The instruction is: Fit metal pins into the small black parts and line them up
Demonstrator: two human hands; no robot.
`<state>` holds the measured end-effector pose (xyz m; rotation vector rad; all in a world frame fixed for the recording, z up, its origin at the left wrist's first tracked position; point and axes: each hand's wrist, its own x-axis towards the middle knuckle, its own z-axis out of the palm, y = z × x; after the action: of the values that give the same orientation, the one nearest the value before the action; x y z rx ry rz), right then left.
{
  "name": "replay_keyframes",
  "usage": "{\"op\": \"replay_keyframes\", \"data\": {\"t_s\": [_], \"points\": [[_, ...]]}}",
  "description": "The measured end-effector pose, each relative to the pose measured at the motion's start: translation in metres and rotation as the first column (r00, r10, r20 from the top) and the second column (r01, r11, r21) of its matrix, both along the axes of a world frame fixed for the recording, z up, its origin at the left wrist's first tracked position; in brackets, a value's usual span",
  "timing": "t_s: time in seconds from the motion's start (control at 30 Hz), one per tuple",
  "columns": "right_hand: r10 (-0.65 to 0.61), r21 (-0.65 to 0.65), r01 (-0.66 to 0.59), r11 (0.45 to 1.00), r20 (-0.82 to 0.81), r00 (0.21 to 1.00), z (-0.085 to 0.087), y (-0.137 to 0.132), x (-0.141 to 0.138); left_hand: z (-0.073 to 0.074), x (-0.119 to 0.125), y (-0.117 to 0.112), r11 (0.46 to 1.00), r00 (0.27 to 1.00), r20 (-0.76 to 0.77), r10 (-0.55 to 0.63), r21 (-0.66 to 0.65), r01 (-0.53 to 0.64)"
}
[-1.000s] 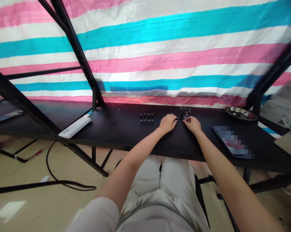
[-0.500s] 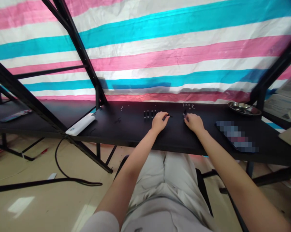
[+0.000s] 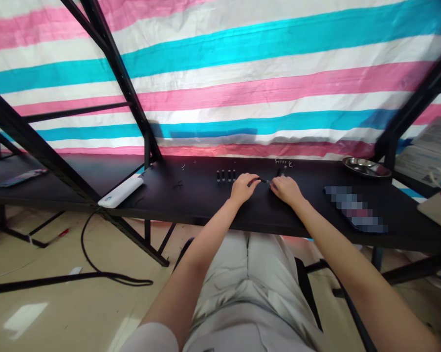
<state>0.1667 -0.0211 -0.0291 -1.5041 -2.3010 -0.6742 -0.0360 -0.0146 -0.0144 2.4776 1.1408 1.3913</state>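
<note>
My left hand (image 3: 243,188) is closed in a pinch on a thin black stick-like piece (image 3: 263,180) that points to the right. At its right end the fingertips of my right hand (image 3: 287,190) are closed too, where a small pale bit shows; what they hold is mostly hidden. Just left of my left hand, several short black cylinders (image 3: 223,176) with pale ends stand in a row. Beyond my right hand are a couple of small dark pieces (image 3: 284,170) and a cluster of tiny pale parts (image 3: 283,162).
A shiny metal dish (image 3: 367,167) and a blurred flat object (image 3: 354,209) lie on the black table (image 3: 191,205) to the right. A white device (image 3: 121,191) lies left, by a black metal post (image 3: 127,83). Thin black bits (image 3: 177,185) are scattered left of the cylinders. Striped sheeting hangs behind.
My right hand has moved left, away from the small dark pieces, to the end of the black piece in my left hand. My left hand has shifted slightly right.
</note>
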Motion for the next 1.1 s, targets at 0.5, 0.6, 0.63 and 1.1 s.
{"op": "replay_keyframes", "data": {"t_s": [0.5,0.6,0.63,1.1], "points": [[0.065,0.026,-0.065,0.998,0.012,0.998,0.001,-0.003,-0.003,-0.002,0.001,-0.001,0.998,0.988,-0.145,-0.057,-0.038,0.052],[0.117,0.015,-0.117,0.993,0.005,0.993,0.003,-0.006,-0.005,-0.004,0.002,-0.001,0.993,0.967,-0.233,-0.101,-0.074,0.086],[0.137,0.015,-0.137,0.990,0.006,0.991,0.004,-0.007,-0.006,-0.004,0.002,-0.001,0.994,0.964,-0.244,-0.100,-0.075,0.084],[0.138,-0.132,-0.202,0.970,-0.385,0.912,-0.001,0.001,-0.025,0.001,0.001,-0.007,1.000,0.994,-0.113,0.012,-0.022,-0.015]]}}
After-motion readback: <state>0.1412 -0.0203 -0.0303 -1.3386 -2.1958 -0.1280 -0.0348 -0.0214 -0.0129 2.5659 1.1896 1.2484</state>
